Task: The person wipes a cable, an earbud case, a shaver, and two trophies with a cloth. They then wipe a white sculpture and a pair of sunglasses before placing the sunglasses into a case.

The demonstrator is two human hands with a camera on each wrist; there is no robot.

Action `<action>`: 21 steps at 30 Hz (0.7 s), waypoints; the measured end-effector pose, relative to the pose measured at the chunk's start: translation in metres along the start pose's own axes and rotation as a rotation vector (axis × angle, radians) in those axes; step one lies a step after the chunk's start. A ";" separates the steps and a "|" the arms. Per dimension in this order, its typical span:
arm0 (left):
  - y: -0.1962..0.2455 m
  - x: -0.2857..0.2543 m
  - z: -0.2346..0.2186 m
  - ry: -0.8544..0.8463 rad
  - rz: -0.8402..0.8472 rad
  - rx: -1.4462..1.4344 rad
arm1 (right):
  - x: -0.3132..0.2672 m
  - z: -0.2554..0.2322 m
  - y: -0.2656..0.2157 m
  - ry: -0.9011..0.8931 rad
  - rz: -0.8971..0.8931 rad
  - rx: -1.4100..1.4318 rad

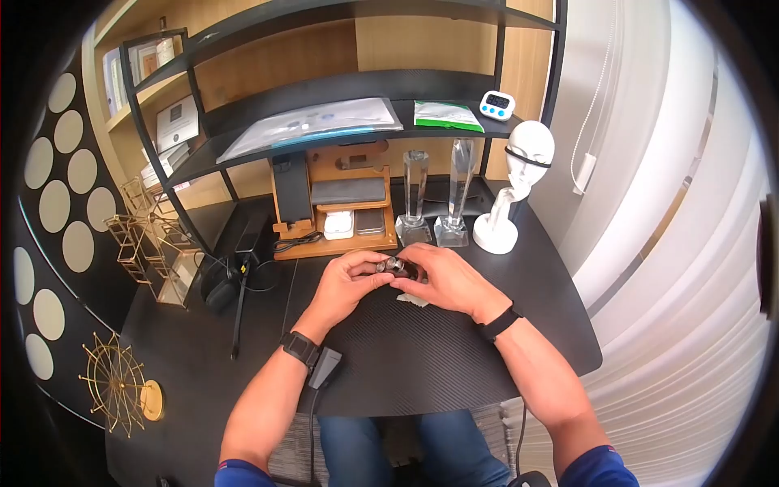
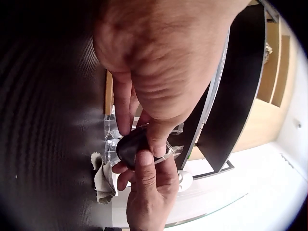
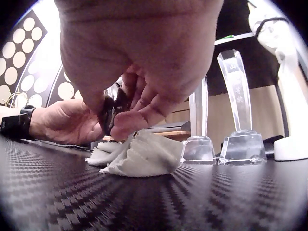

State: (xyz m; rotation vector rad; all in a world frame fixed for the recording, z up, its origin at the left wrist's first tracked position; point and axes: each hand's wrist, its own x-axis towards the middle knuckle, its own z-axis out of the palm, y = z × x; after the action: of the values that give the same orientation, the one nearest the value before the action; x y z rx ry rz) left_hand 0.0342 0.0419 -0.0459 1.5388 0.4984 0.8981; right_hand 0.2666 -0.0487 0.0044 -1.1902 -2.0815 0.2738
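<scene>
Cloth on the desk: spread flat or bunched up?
Bunched up: in the right wrist view, the cloth rises off the desk in loose folds.

head view downward onto desk (image 1: pixel 398 369), wrist views low, close

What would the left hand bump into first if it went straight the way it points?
The left hand would probably bump the right hand, just across the small dark object they both hold; exact depth is unclear.

No legible text anywhere.
</scene>
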 end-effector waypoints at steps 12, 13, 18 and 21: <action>0.000 0.004 -0.010 0.049 0.070 -0.230 | 0.002 0.002 0.006 0.055 0.036 -0.009; 0.000 0.005 -0.011 0.054 0.065 -0.242 | 0.002 0.001 0.003 0.057 0.034 -0.013; -0.004 0.007 -0.013 0.050 0.065 -0.212 | 0.003 0.002 -0.001 0.109 0.067 -0.003; -0.005 0.007 -0.013 0.045 0.072 -0.202 | 0.002 -0.001 -0.004 0.083 0.083 -0.009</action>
State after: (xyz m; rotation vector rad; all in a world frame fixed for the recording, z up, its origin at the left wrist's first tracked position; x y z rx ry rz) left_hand 0.0292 0.0566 -0.0497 1.3619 0.3738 1.0091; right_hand 0.2637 -0.0492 0.0085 -1.2742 -1.9663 0.2502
